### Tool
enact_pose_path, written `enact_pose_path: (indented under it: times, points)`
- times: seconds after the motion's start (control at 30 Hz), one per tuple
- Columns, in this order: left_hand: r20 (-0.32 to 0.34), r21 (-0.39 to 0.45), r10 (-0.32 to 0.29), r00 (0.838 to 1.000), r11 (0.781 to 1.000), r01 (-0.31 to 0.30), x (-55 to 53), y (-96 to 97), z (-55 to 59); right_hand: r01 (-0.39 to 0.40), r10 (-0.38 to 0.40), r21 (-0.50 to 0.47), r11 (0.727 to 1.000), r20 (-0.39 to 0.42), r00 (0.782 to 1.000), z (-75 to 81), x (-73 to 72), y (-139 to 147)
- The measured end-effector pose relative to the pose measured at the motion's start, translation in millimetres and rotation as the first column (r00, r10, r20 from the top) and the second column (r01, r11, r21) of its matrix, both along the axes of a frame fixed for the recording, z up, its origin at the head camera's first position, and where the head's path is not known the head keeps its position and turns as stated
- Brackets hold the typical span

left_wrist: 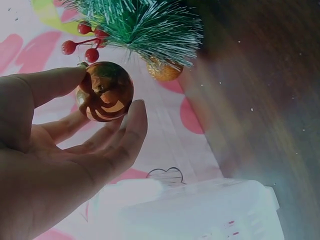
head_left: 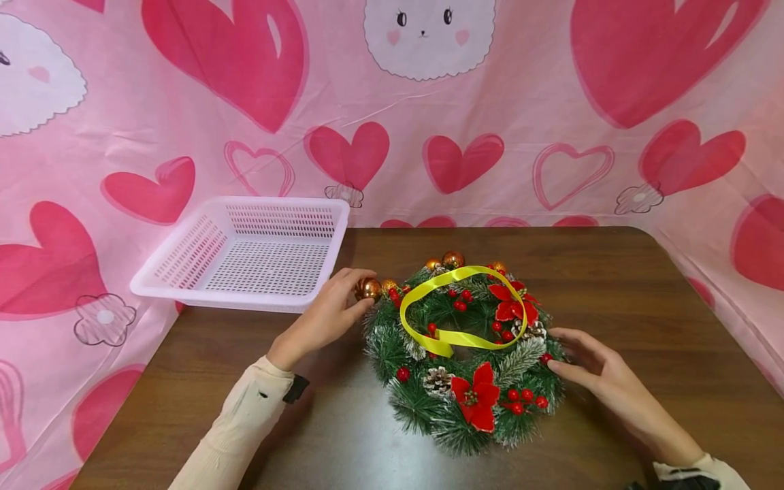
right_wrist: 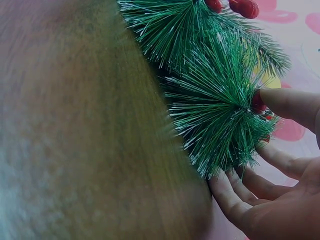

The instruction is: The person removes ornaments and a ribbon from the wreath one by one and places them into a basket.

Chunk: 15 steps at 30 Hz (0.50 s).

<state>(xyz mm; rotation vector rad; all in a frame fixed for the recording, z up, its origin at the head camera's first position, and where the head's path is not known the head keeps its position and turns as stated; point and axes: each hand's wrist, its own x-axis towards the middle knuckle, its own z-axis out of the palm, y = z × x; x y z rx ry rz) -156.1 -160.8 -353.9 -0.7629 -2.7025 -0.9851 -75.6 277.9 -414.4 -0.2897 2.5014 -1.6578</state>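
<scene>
A green Christmas wreath (head_left: 416, 403) lies on the table, dressed with red flowers (head_left: 484, 408), berries, pinecones (head_left: 438, 381) and gold balls. Across its top loops a yellow ribbon (head_left: 471, 339). My left hand (head_left: 327, 309) is at the wreath's left edge, thumb and fingers around a shiny copper-gold bauble (left_wrist: 106, 92). Beside that bauble, in the left wrist view, are red berries (left_wrist: 91, 54) and a glittery gold ball (left_wrist: 165, 70) at the needles. On the opposite side my right hand (head_left: 612, 381) holds the wreath's rim, thumb by a red berry (right_wrist: 258, 101) and fingers curled at the outer needles.
A white perforated plastic basket (head_left: 235, 299) stands at the back left of the brown wooden table (head_left: 618, 286), its left end reaching past the table's edge. Behind the table hangs a pink cloth (head_left: 404, 109) printed with hearts.
</scene>
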Motion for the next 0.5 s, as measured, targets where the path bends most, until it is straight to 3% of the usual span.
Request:
enact_pose_path:
  times: [0.5]
  points:
    - [-0.009,0.016,-0.001,1.000,1.000,0.001,3.5,-2.2,9.3,0.008,-0.009,0.020,1.000,0.015,1.000,0.5,-0.4,0.9]
